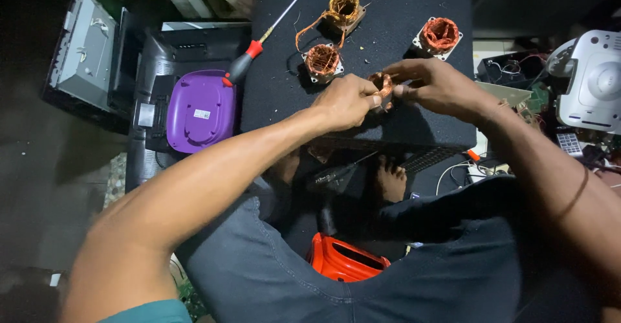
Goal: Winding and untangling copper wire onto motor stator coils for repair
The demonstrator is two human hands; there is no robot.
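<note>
My left hand [346, 100] and my right hand [430, 87] meet over a black box top [401, 12], both pinching a small copper coil [383, 85] between their fingertips. Three more copper-wound coils on pale square frames lie further back: one [323, 60] just beyond my left hand, one [345, 7] at the top with a loose strand trailing from it, one [439, 36] above my right hand. A long screwdriver [249, 56] with a red and black handle lies at the left edge of the black surface.
A purple plastic case [199, 109] rests on dark equipment to the left. A white device [592, 80] and tangled wires sit at the right. An orange object [346, 261] lies below between my knees, near my bare feet [390, 179].
</note>
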